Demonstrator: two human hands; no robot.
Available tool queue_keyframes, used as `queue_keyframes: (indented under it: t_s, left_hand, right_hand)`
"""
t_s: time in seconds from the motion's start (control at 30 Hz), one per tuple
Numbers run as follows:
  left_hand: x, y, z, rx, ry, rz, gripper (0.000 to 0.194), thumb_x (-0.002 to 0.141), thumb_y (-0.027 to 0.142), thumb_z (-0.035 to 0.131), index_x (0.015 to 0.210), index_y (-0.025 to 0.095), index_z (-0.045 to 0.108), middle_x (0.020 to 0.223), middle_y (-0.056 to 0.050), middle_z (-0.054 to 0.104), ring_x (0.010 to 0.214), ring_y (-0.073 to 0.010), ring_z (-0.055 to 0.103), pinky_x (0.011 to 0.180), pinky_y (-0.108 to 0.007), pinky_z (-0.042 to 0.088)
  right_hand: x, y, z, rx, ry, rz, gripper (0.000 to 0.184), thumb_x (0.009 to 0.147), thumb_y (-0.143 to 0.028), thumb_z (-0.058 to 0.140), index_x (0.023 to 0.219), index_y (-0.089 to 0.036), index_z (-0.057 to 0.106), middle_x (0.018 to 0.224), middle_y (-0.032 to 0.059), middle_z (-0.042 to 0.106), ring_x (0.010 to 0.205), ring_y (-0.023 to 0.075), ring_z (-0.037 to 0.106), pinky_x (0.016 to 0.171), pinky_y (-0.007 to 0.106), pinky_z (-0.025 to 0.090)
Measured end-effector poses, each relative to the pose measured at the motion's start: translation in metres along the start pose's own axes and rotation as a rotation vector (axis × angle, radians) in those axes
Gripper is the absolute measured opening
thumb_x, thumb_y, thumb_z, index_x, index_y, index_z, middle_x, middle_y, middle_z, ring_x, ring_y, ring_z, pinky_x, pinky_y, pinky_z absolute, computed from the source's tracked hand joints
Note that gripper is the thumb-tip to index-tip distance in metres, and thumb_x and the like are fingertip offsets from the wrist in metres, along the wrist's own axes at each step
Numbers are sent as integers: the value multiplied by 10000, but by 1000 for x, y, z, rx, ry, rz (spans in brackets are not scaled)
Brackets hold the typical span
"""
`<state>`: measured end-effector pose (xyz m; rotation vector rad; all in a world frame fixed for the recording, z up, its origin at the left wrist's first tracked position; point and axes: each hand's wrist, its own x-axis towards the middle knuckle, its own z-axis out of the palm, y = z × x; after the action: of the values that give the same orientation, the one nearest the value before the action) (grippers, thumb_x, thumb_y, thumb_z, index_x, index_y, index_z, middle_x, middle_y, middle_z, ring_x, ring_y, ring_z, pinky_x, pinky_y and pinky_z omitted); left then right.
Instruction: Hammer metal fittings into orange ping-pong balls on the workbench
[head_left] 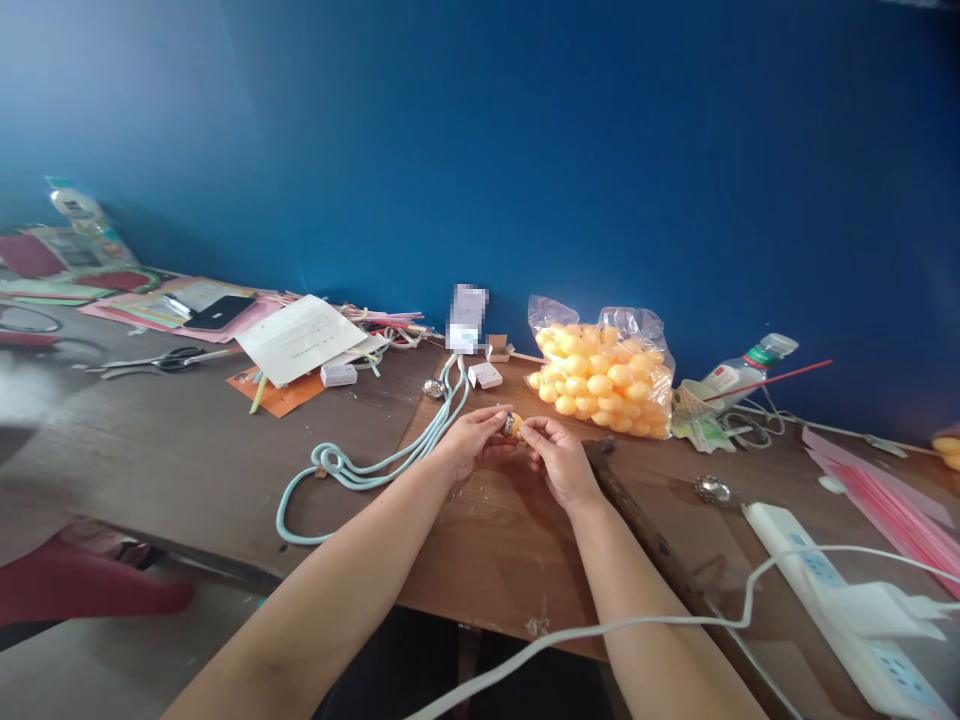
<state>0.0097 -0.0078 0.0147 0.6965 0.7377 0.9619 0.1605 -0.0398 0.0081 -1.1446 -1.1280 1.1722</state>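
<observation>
My left hand (480, 438) and my right hand (556, 452) meet over the brown table, fingers closed in a pinch. Between them is a small yellow ball (514, 425) with a dark and silvery patterned part on its left side. My left fingers grip the patterned side; those of my right hand pinch the yellow side. Behind my hands stands a clear plastic bag (600, 370) full of similar yellow balls. A light blue cord (375, 478) lies looped left of my left forearm. What the patterned part is, I cannot make out.
Small silvery pieces lie at the cord (433, 388) and on the right (712, 489). A white power strip (840, 590) and a white cable (540, 640) are near my right arm. Scissors (169, 360), papers (300, 340), a small box (485, 375) and a bottle (750, 368) are farther back.
</observation>
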Motion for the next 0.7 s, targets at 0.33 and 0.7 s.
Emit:
queue_keyframes:
  t_s: [0.33, 0.7]
  left_hand:
    - [1, -3, 0, 31, 7, 48, 329, 770, 177, 721, 1088, 104, 679, 915, -107, 707, 697, -149, 679, 705, -298, 570]
    - [1, -2, 1, 118, 28, 68, 322, 764, 179, 718, 1079, 117, 686, 935, -98, 710, 698, -143, 674, 705, -282, 564]
  right_hand:
    - [2, 1, -1, 123, -20, 87, 309, 646, -414, 781, 817, -195, 648, 721, -23, 628, 470, 51, 378, 413, 194, 305]
    - [3, 3, -2, 98, -25, 91, 319, 644, -436, 780, 795, -185, 653, 706, -24, 612, 468, 49, 370, 416, 206, 303]
